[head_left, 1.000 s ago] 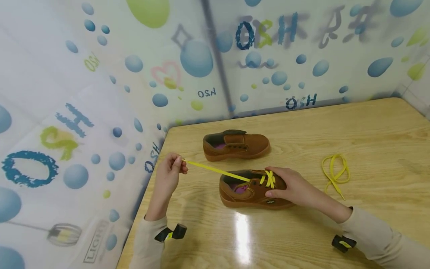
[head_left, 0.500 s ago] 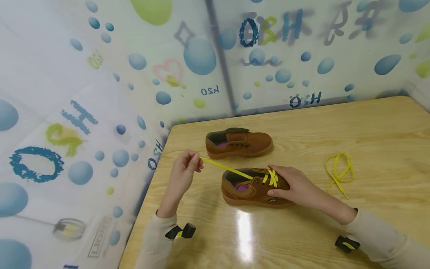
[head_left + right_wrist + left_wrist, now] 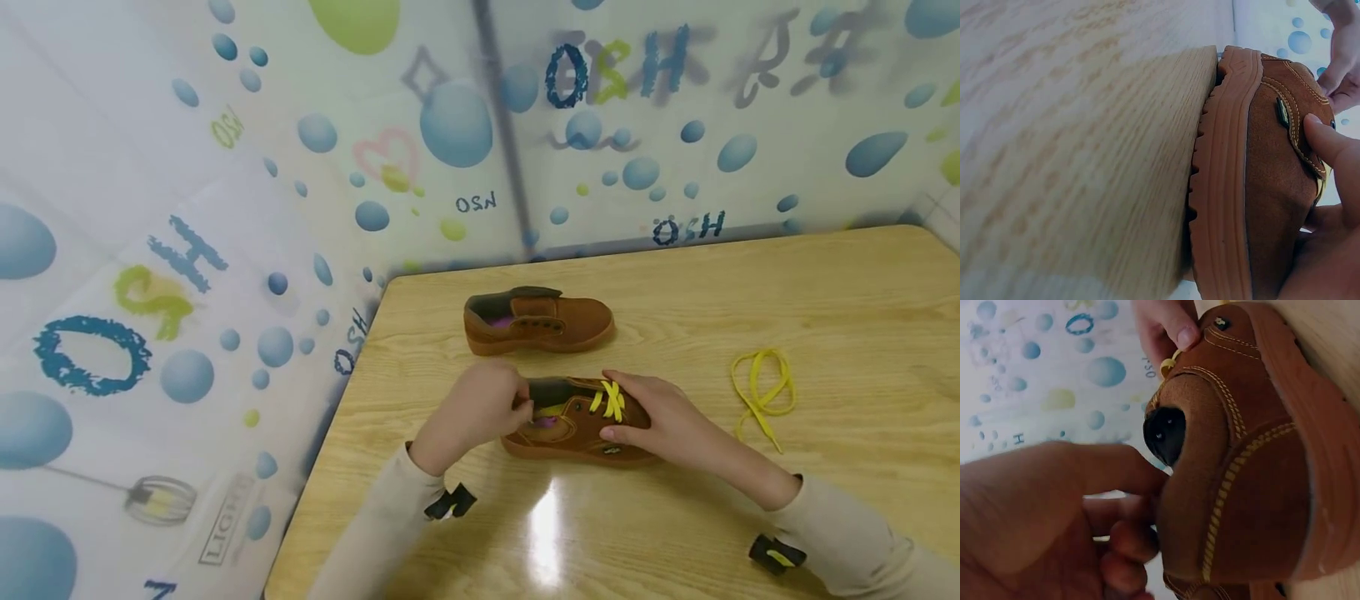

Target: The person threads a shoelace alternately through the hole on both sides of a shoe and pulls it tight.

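Note:
A brown shoe (image 3: pixel 577 446) lies on its sole, with a yellow shoelace (image 3: pixel 612 402) crossed over its front eyelets. My right hand (image 3: pixel 671 421) grips the shoe over its front, thumb (image 3: pixel 1325 137) on the near side and fingers on the far side. At the heel, my left hand (image 3: pixel 480 408) has its fingers curled against the thumb by the shoe's opening. A yellow length of lace runs inside the opening up to those fingertips and seems pinched there. In the left wrist view the left fingers (image 3: pixel 1129 531) touch the collar; the lace end is hidden.
A second brown shoe (image 3: pixel 540 323), unlaced, sits behind the first. A loose yellow shoelace (image 3: pixel 763 396) lies coiled to the right on the wooden table (image 3: pixel 840 317). Printed wall sheets (image 3: pixel 420 225) rise along the table's back and left edges.
My left hand has come right and down from the far left to the shoe's opening, and the taut lace has gone slack into the shoe. My right hand keeps its grip.

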### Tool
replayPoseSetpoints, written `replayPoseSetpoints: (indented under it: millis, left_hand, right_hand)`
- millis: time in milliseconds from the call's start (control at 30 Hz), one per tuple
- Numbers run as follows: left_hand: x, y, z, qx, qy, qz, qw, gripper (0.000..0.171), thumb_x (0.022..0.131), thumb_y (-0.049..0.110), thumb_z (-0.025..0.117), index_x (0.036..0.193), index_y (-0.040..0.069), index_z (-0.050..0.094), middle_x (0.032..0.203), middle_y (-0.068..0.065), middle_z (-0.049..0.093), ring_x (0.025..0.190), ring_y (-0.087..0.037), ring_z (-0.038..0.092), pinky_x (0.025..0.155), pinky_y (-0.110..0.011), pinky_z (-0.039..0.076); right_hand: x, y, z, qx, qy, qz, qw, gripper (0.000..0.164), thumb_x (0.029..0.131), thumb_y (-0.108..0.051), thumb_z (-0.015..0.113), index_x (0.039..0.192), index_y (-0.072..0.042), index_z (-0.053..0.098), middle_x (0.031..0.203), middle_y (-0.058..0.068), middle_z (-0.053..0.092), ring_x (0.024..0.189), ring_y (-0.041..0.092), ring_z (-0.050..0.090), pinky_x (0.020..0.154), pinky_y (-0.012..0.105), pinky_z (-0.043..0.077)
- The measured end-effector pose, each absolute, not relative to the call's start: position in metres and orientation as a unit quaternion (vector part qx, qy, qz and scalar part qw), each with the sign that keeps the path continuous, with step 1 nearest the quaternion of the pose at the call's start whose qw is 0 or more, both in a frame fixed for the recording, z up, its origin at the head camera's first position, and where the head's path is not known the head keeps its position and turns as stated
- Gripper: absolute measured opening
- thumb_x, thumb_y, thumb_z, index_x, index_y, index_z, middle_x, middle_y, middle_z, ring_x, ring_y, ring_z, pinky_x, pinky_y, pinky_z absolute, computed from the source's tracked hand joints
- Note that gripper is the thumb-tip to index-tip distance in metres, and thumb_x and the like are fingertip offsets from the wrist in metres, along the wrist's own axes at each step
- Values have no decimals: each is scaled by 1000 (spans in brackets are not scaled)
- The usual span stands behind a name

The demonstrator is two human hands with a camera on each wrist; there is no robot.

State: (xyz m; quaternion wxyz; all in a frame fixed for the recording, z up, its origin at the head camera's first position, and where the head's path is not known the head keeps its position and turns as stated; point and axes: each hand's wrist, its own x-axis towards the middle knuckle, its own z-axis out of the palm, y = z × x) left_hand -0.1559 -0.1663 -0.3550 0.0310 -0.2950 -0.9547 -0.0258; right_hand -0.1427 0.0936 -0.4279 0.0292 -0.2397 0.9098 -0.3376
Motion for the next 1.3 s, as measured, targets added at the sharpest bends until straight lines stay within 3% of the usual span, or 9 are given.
replayPoseSetpoints:
  millis: [67,100,300,433,667,900,1067,1300]
  left_hand:
    - [-160,-158,-357,-295,-955,7,31,49,87,27,64,48,20,35,49,8,25,46,-6,23,48,-21,21]
    - [-161,-153,-358,-294,-955,21,34,50,87,29,65,48,21,35,48,9,27,45,-5,24,47,-21,21]
    - [-166,-134,-378,-296,-939,146,96,34,84,27,67,54,24,54,53,11,52,47,-3,43,40,-22,35]
    - [-162,-125,-387,-298,-917,223,140,27,79,28,70,56,25,56,53,11,55,48,-4,49,39,-26,41]
    - [-165,-113,-394,-290,-920,243,102,25,79,26,69,56,26,58,53,13,55,48,-2,48,39,-24,42]
    - [-167,-115,-399,-304,-923,214,102,21,70,28,71,57,25,55,52,13,51,47,-2,45,39,-25,40]
    - [-168,-113,-398,-307,-924,210,88,24,72,30,72,57,24,53,52,12,49,47,-3,43,37,-25,37]
    - [-166,-118,-395,-312,-927,193,74,16,77,26,70,64,23,61,60,9,61,53,-6,55,43,-26,45]
  right_hand:
    - [-143,94,-429,-238,910,-339,28,80,83,-57,61,145,-12,38,140,17,49,128,40,45,99,60,37]
    - [-143,94,-430,-237,910,-340,27,79,83,-57,61,145,-13,38,140,17,49,128,40,45,99,59,38]
    - [-142,93,-434,-241,909,-340,21,79,82,-56,63,145,-14,38,141,16,48,129,40,45,100,60,36]
    - [-143,92,-435,-241,908,-341,19,79,83,-56,63,145,-15,37,142,16,48,129,40,44,101,60,35]
    - [-144,92,-434,-247,908,-337,9,78,83,-56,62,145,-16,38,141,15,48,129,39,45,101,59,36]
    - [-143,93,-434,-248,907,-341,9,77,83,-57,62,144,-16,39,140,14,50,127,38,48,99,57,39]
    - [-143,94,-433,-249,908,-338,5,77,83,-57,62,144,-15,39,140,15,50,126,37,49,99,56,40]
    - [-143,93,-436,-248,908,-339,2,77,82,-56,63,144,-16,39,139,14,50,127,38,48,99,58,38]
